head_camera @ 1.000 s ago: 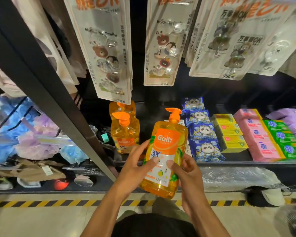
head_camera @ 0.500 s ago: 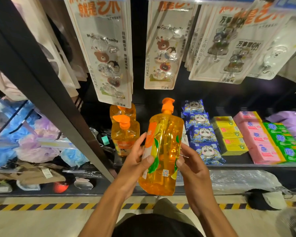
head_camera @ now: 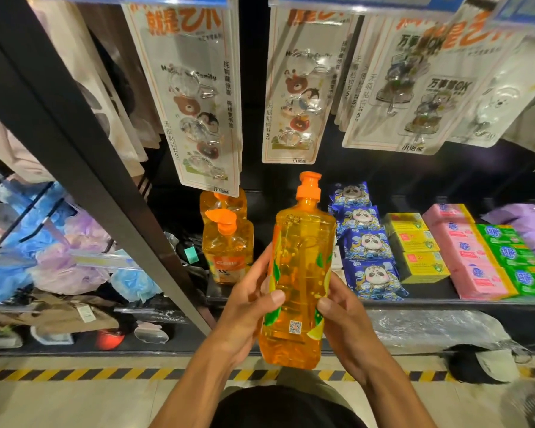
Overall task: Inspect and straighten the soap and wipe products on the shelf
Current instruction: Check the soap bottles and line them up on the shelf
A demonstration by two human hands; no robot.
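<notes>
You've got the orange soap bottle [head_camera: 300, 267] upright, off the shelf [head_camera: 445, 305], left hand [head_camera: 244, 310] and right hand [head_camera: 345, 319] both gripping its sides, QR code [head_camera: 294, 326] facing you, panda wipe packs [head_camera: 366, 245] just behind.

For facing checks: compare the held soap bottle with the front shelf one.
The held bottle is gripped by left hand and right hand off the shelf; shelf bottle stands on it. The held bottle shows its QR-code side; shelf bottle its brand label. Both are orange with orange pumps.
</notes>
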